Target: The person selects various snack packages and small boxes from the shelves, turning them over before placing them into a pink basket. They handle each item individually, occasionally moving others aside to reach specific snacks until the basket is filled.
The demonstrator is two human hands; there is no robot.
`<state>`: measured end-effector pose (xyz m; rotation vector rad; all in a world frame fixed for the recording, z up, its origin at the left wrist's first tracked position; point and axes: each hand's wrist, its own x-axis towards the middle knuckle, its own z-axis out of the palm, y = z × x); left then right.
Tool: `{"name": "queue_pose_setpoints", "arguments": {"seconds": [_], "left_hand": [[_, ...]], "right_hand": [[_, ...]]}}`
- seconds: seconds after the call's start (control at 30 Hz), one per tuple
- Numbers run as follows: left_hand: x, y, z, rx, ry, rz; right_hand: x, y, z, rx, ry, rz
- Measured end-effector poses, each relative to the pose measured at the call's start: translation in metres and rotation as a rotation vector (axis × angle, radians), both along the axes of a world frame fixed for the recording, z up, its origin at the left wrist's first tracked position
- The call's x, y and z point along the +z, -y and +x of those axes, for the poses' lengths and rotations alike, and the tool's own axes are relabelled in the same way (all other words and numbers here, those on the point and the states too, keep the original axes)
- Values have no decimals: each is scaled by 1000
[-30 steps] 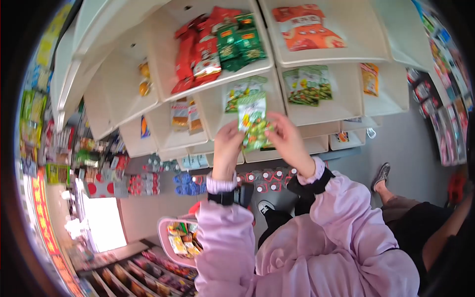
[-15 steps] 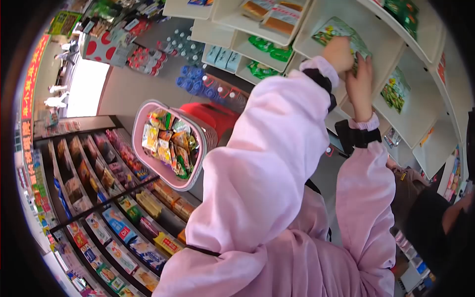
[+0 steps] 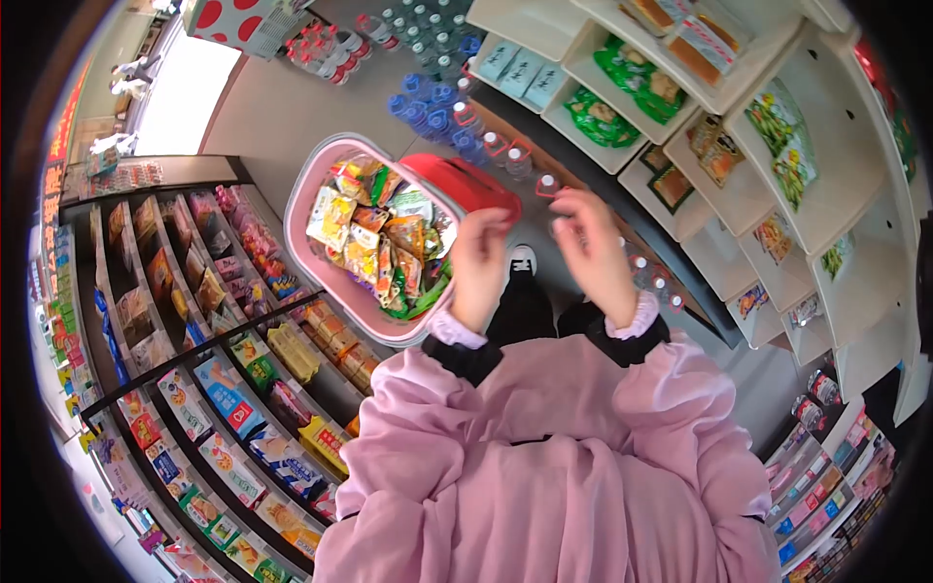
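My left hand [image 3: 476,270] is raised in front of my body, just beside the right rim of the pink basket [image 3: 294,225]. Its fingers are loosely bent, slightly blurred, and nothing shows in them. To its right, my right hand [image 3: 595,255] hovers over the floor with fingers curved and apart, holding nothing. The two hands do not touch. Many small snack packets [image 3: 362,255] lie inside the basket. A red basket or bin [image 3: 465,185] stands against its far side.
White shelves [image 3: 826,165] at the right carry green bags [image 3: 637,83] and vegetable-print packets [image 3: 780,146]. Bottles [image 3: 442,121] stand on the floor [image 3: 282,126] by the shelves. Dark racks of packaged snacks [image 3: 233,394] fill the left. My shoe [image 3: 522,260] shows between the hands.
Both hands have left the green-and-white packet on the white shelf and come down and left, in front of my body. The view has turned, and that packet now lies on the shelf.
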<state>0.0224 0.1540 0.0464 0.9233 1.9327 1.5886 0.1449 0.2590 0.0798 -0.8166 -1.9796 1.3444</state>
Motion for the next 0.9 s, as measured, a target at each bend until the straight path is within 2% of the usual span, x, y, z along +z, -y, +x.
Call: {"name": "queue_pose_setpoints", "arguments": {"seconds": [0.07, 0.13, 0.2, 0.27, 0.33, 0.43, 0.53, 0.57, 0.6, 0.67, 0.7, 0.8, 0.83, 0.87, 0.9], "left_hand": [[-25, 51, -41, 126, -25, -155], [-49, 96, -70, 267, 146, -154], [-78, 144, -91, 455, 151, -243], [-76, 165, -99, 653, 269, -165], [-85, 186, -115, 754, 199, -203], [-104, 209, -142, 734, 416, -178], [-110, 206, -160, 731, 493, -221], [-107, 201, -163, 691, 481, -211], [-103, 197, -167, 692, 499, -297], [-101, 192, -170, 688, 532, -461], [-102, 191, -170, 682, 490, -477], [-116, 201, -173, 728, 619, -381], [-114, 197, -170, 731, 675, -320], [-117, 195, -166, 720, 777, -167], [-115, 207, -169, 615, 690, -281]], "right_hand": [[-15, 25, -32, 183, 3, 87], [-28, 51, -58, 332, 120, -43], [-45, 74, -81, 432, 218, -34], [-57, 89, -107, 534, 261, -86], [-64, 103, -136, 601, 293, -164], [-78, 120, -181, 600, 267, -60], [-96, 132, -226, 594, 294, 97], [-102, 135, -240, 613, 319, 62], [-103, 136, -250, 652, 454, -6], [-120, 145, -264, 629, 518, -114], [-131, 151, -266, 502, 413, -162], [-132, 146, -275, 360, 537, -392], [-147, 153, -279, 306, 511, -359], [-164, 161, -284, 350, 497, -318], [-161, 161, -283, 386, 502, -287]]}}
